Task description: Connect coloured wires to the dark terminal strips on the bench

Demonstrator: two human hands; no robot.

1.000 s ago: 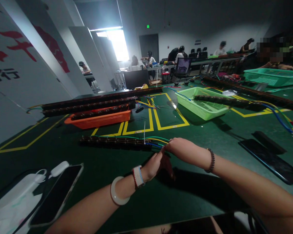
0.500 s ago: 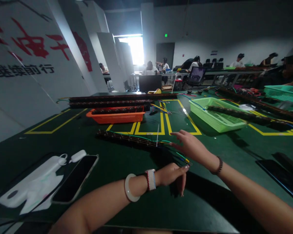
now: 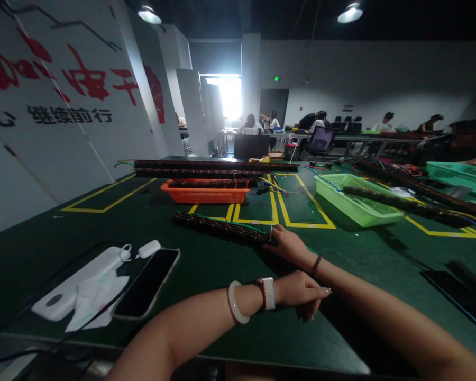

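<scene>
My right hand (image 3: 290, 246), with a dark beaded bracelet, closes around the right end of a long black strip with thin wires along it (image 3: 222, 227). The strip lies at a slant on the green table. A white cable tie (image 3: 272, 225) sticks up beside my fingertips. Part of a green wire (image 3: 311, 250) shows past this hand. Nearer to me, my left hand (image 3: 303, 290), wearing a watch and a pale bangle, hangs just above the table. Its thumb and fingers are drawn together; what they hold, if anything, is hidden.
An orange basket (image 3: 206, 194) stands beyond the strip, with more black strips (image 3: 198, 172) above and behind it. To the right is a light green basket (image 3: 365, 211). A phone (image 3: 148, 283) and white power bank (image 3: 75, 286) lie left; a dark tablet-like device (image 3: 460, 299) lies right.
My right hand has come down from above the wires onto the strip's end and closed there. My left hand stays low with its fingers together. The whole view has shifted.
</scene>
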